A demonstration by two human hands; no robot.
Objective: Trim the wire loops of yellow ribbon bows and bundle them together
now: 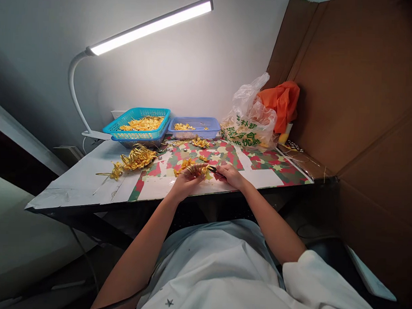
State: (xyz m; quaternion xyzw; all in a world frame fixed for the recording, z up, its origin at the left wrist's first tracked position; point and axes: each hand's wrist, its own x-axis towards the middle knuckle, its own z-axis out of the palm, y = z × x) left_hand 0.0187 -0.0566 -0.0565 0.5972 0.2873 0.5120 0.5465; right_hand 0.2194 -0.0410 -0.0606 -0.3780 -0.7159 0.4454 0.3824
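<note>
My left hand (184,184) is closed around a gold flower ornament (199,170) of wire and petals, just above the front of the table. My right hand (230,175) pinches a small dark-handled tool (212,169), perhaps pliers. Its tip meets the right end of the ornament, and my fingers hide most of the tool. Behind my left hand lie loose gold flowers (187,163) on the patterned covering. To the left rests a larger bunch of gold flowers (138,158) with wire stems.
A blue basket (136,135) full of gold petals stands at the back left, beside a purple basket (193,134) with fewer pieces. A plastic bag (249,124) and an orange cloth (285,103) sit back right. A cardboard wall (370,97) borders the right; a lamp (75,87) stands left.
</note>
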